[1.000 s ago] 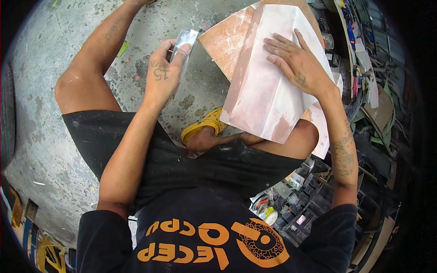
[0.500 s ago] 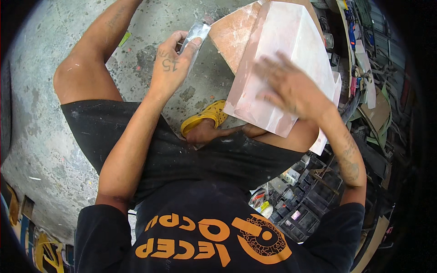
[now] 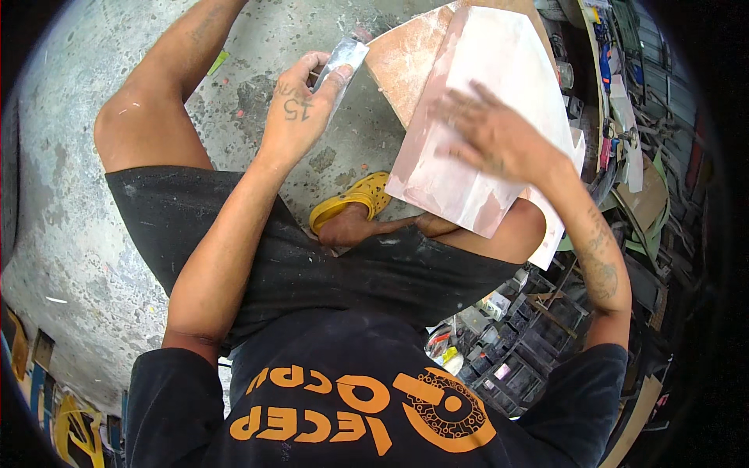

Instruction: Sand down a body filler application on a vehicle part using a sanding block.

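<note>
My left hand [image 3: 300, 109] is raised over the floor, its thumb and fingers pinching a flat, shiny grey block [image 3: 347, 56]. Whether the block is solid or wrapped, I cannot tell. Across my right knee lies a white and pinkish panel [image 3: 530, 66] with a lengthwise ridge and patchy filler on its surface. My right hand [image 3: 495, 136] is spread over the middle of this panel, palm down, with blurred fingers apart and nothing in them. Contact between palm and panel looks likely, but blur hides it.
Beneath the panel's far left side sits a dusty brown board [image 3: 406, 58]. On the right, a cluttered shelf [image 3: 605, 70] holds tools and scraps. Dark bins with small items [image 3: 507, 351] stand beside my right thigh. A yellow clog [image 3: 363, 195] is on my foot.
My right hand has shifted slightly up and left across the panel, fingers still spread. My left hand keeps its hold on the grey block, nearly unmoved.
</note>
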The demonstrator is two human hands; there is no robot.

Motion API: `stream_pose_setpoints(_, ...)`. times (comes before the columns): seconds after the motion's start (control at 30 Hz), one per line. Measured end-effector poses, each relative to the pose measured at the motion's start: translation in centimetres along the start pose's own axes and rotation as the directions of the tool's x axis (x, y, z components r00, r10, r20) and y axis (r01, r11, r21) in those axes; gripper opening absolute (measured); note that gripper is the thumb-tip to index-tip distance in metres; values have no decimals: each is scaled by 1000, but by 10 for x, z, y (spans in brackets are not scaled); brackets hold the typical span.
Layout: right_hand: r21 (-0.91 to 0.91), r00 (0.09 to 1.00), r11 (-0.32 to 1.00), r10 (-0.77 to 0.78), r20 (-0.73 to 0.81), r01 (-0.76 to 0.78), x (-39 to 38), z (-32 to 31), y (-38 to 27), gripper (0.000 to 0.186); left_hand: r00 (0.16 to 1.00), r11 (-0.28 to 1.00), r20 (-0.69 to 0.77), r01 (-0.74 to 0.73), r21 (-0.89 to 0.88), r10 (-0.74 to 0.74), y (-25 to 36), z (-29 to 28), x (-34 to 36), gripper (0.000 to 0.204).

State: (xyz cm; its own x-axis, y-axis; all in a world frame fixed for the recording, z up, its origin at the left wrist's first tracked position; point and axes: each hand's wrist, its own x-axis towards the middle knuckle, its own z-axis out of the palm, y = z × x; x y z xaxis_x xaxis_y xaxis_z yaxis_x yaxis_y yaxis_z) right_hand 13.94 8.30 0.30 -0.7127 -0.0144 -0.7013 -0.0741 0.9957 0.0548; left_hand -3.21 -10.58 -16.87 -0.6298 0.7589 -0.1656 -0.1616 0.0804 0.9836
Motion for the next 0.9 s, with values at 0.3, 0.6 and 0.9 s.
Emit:
stream_pose_setpoints(0.3, 152, 980, 970, -196, 42, 188, -19, 2, -42, 72, 999, 999, 45, 0, -50, 3, 3, 5, -2, 28)
stream_pose_setpoints(0.6, 71, 815, 959, 272, -511, -276, -4, 9, 88, 62, 994, 992, 109, -15, -124, 28, -8, 24, -27, 24)
stream_pose_setpoints(0.9, 521, 437, 715, 698, -568, -466, 24, 63, 220, 64, 994, 999, 109, -21, -42, 26, 11, 51, -81, 30)
